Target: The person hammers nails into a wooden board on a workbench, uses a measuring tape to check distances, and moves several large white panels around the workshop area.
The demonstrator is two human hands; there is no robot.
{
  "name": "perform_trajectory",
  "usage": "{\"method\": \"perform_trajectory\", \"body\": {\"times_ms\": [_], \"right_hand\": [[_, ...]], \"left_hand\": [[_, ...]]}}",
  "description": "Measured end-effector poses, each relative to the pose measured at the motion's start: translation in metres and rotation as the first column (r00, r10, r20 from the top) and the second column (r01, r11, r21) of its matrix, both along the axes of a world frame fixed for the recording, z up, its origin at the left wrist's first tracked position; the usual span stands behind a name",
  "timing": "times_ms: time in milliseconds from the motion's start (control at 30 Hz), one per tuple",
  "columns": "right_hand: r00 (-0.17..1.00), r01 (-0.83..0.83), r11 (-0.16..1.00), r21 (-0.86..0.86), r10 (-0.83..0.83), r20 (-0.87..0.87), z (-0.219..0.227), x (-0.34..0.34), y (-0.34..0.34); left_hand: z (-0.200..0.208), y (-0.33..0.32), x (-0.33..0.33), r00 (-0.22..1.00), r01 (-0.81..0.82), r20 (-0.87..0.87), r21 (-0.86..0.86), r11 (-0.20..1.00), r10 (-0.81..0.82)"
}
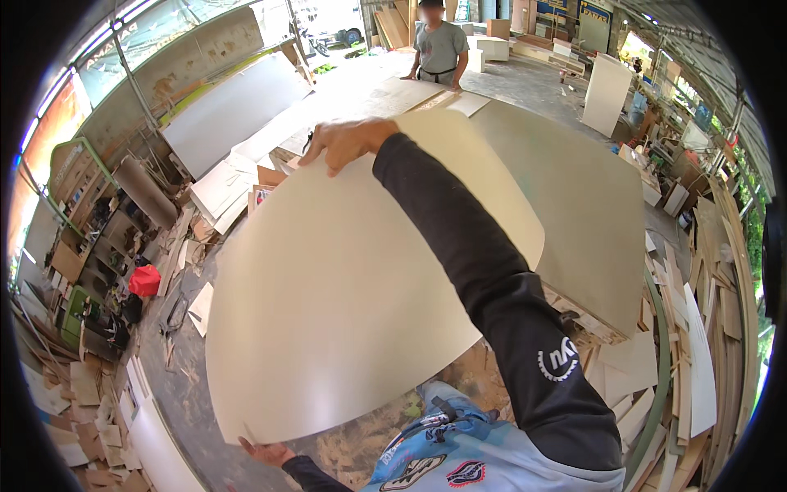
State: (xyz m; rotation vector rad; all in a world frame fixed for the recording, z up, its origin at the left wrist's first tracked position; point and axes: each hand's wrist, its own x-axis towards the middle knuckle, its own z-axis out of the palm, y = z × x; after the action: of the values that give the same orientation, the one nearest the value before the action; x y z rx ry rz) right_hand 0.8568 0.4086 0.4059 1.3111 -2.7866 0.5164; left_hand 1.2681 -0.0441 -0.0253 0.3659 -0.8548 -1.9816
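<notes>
A large, smooth cream panel (344, 279) fills the middle of the view, tilted in front of my body. My right hand (348, 143) reaches across it in a long black sleeve and grips its far upper edge, fingers bent over the edge. At the near left corner, my left hand (266, 453) holds the panel's lower edge, thumb on the face and fingers partly hidden beneath. Behind and to the right of the panel, a greenish-grey board (566, 197) lies flat on a stack.
A person in a grey shirt (441, 53) stands beyond the far end of the boards. Scrap wood (86, 426) is heaped on the left, with a red bag (144, 280) nearby. Long offcuts (705, 328) line the right. A white board (238, 107) leans at the back left.
</notes>
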Motion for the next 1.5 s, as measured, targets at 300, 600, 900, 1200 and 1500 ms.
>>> {"method": "perform_trajectory", "body": {"times_ms": [300, 600, 900, 1200, 1500], "right_hand": [[0.988, 0.049, 0.924, -0.379, 0.010, 0.152, -0.199, -0.130, -0.022], [0.656, 0.280, 0.597, -0.752, -0.691, -0.304, -0.373, -0.078, 0.097], [0.164, 0.816, -0.488, -0.310, -0.319, 0.933, -0.418, 0.094, 0.291], [0.710, 0.525, -0.737, -0.426, 0.103, 0.696, -0.352, 0.024, 0.221], [0.693, 0.544, -0.721, -0.428, 0.099, 0.714, -0.316, -0.050, 0.138]], "left_hand": [[0.060, -0.022, -0.008, 0.985, -0.086, 0.155, 0.053, 0.995, 0.077], [0.245, 0.103, -0.051, 0.740, -0.584, 0.293, -0.166, 0.795, 0.605], [0.216, 0.063, -0.043, 0.547, -0.559, 0.134, -0.677, 0.479, 0.827], [0.176, -0.025, -0.069, 0.509, -0.548, 0.206, -0.671, 0.499, 0.836], [-0.033, -0.110, -0.027, 0.385, -0.487, 0.793, -0.259, 0.834, 0.472]]}}
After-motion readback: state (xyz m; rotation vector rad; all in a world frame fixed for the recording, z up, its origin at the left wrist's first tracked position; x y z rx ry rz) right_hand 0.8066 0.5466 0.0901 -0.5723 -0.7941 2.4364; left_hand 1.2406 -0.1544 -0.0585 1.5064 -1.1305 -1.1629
